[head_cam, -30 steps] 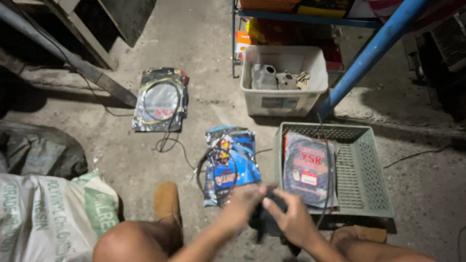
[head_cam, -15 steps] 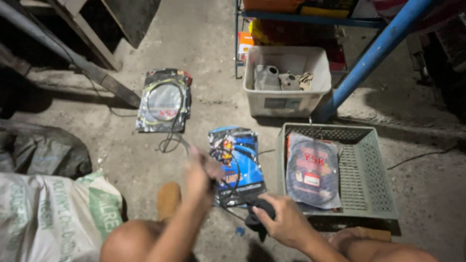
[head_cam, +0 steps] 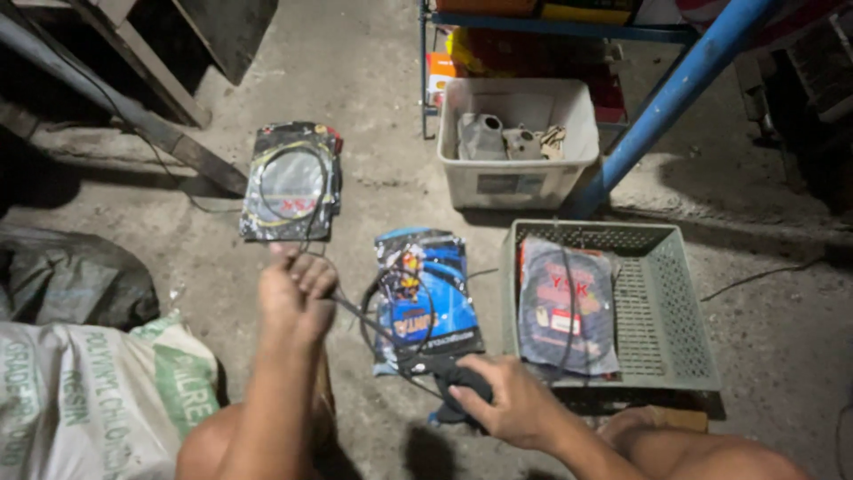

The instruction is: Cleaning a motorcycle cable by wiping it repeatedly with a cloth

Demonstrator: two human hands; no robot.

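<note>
On the floor before your knees: you work over bare, gritty concrete.
Left hand: your left hand (head_cam: pixel 296 298) is curled into a fist round a thin black cable (head_cam: pixel 360 313), gripping it above the floor.
Right hand: your right hand (head_cam: pixel 506 404) pinches a dark bundle (head_cam: pixel 462 388) at the cable's other end, low by your knee.
Cable: it runs taut between your two hands, passing just in front of the blue packet (head_cam: pixel 426 298) lying on the concrete.
Left of centre: a black packet (head_cam: pixel 291 182) with a coiled cable inside lies flat, beyond your left fist.
Right: a grey-green perforated tray (head_cam: pixel 662 302) sits on the floor, holding a grey packet (head_cam: pixel 567 311) toward its left side.
Far side: a pale plastic tub (head_cam: pixel 520 178) with metal parts stands against a blue shelf frame (head_cam: pixel 666 98).
Left edge: a printed woven sack (head_cam: pixel 89 400) rests beside your leg, a dark bag (head_cam: pixel 75 276) behind it.
Room: dim, with timber leaning at the far left corner.
</note>
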